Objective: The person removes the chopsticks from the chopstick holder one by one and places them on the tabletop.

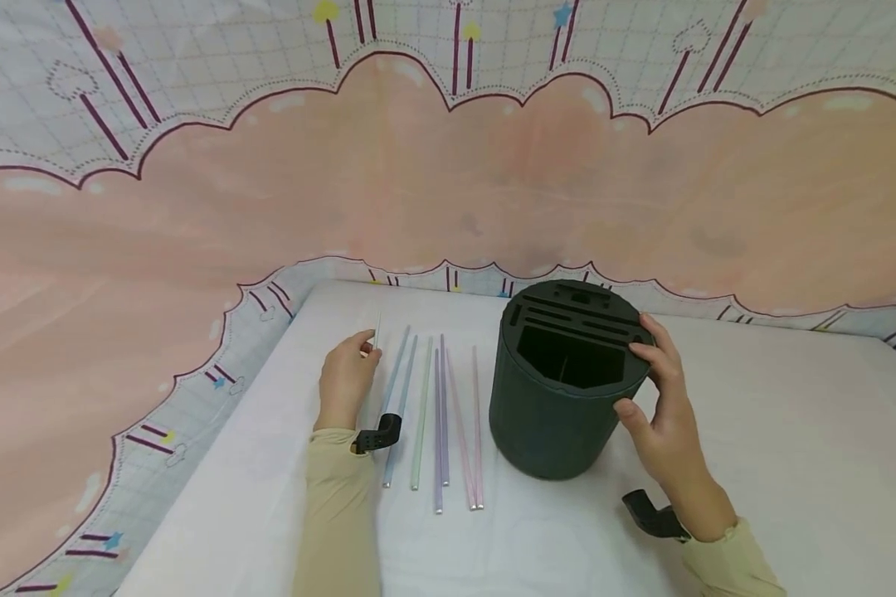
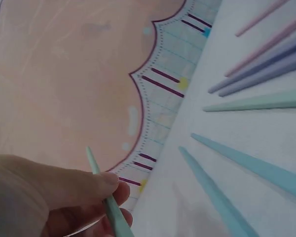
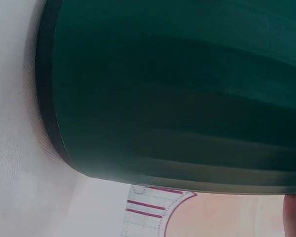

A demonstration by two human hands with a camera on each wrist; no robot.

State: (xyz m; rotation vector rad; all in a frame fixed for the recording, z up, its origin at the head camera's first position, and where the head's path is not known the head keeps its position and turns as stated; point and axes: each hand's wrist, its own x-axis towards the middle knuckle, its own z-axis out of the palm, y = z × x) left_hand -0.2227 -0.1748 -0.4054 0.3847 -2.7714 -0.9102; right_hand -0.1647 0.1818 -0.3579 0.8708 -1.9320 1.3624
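White padded table (image 1: 754,431), pink backdrop: my left hand (image 1: 347,377) pinches a light, stiff pale green plastic chopstick (image 2: 108,202) mid-shaft; my right hand (image 1: 660,406) clasps the dark green ribbed plastic holder (image 1: 560,385) near the far edge

Dark green holder (image 3: 177,94) cut off by right wrist view's edges, its top unseen.

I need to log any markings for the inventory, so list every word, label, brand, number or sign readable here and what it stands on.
None: no readable text in any view.
Dark green holder: no label or brand visible.
Chopsticks: plain, unmarked.
Backdrop cloth: only drawn stars, hearts and lines, no letters or numbers.
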